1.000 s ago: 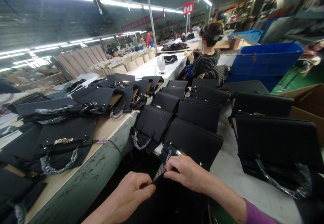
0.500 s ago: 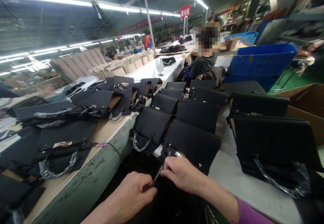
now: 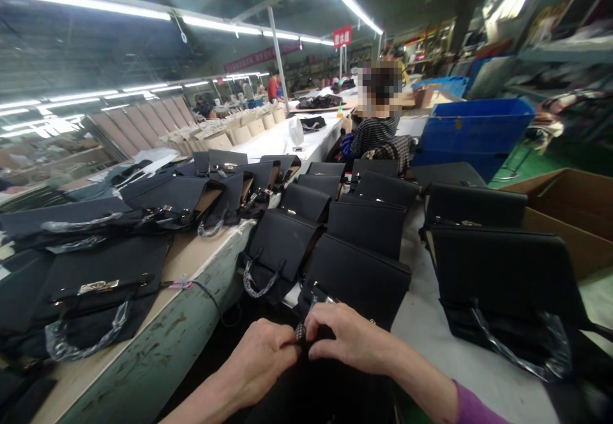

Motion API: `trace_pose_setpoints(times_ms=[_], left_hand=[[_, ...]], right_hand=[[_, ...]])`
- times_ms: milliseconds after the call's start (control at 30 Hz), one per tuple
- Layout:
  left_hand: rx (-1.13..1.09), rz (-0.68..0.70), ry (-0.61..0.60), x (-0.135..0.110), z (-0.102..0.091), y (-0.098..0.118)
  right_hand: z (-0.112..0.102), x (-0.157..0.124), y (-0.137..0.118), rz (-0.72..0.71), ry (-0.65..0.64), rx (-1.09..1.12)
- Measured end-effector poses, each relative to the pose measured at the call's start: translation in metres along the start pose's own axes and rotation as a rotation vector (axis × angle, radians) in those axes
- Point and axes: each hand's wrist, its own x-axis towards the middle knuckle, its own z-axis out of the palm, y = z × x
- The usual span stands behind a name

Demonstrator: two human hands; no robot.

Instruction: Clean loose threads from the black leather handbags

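Observation:
Low in the middle, my left hand (image 3: 261, 357) pinches a short dark strip with a light checkered pattern (image 3: 300, 333). My right hand (image 3: 342, 334) meets it from the other side, its fingers curled at the strip's upper end; the exact grip is partly hidden. Just beyond my hands a black handbag (image 3: 359, 271) leans on the white table, a metal clasp showing near my right knuckles. Dark material (image 3: 349, 386) lies beneath my hands, too dark to make out. To the left of that bag is another black handbag (image 3: 287, 245), its handle wrapped in clear plastic.
More black handbags stand in rows, including one at right (image 3: 502, 277) and one at left (image 3: 110, 277) on a worn green-sided bench (image 3: 182, 322). A cardboard box (image 3: 565, 213) and a blue bin (image 3: 479, 130) are at right. A seated person (image 3: 378, 127) works ahead.
My hands have drawn together along the strip, so less of it shows between them. My right thumb and forefinger have parted somewhat. The view has shifted slightly.

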Motion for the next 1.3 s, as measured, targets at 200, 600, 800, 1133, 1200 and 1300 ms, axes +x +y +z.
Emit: trace_pose_setpoints(times_ms=[200, 600, 800, 1133, 1200, 1300], left_hand=[[-0.104, -0.020, -0.004, -0.003, 0.004, -0.001], [-0.146, -0.043, 0.004, -0.006, 0.002, 0.000], [-0.173, -0.037, -0.010, -0.004, 0.002, -0.001], [0.036, 0.016, 0.039, 0.000, 0.000, 0.000], [0.084, 0.037, 0.067, 0.001, -0.002, 0.005], [0.185, 0.061, 0.088, 0.003, -0.003, 0.011]], right_hand=[[0.000, -0.003, 0.000, -0.012, 0.079, 0.010], [-0.005, -0.009, -0.008, 0.171, 0.121, -0.031], [-0.004, -0.010, -0.005, 0.161, 0.132, 0.026], [-0.003, -0.002, -0.005, 0.072, -0.001, -0.081], [-0.003, -0.001, -0.008, 0.080, -0.012, -0.089], [-0.002, 0.002, -0.009, 0.092, -0.025, -0.133]])
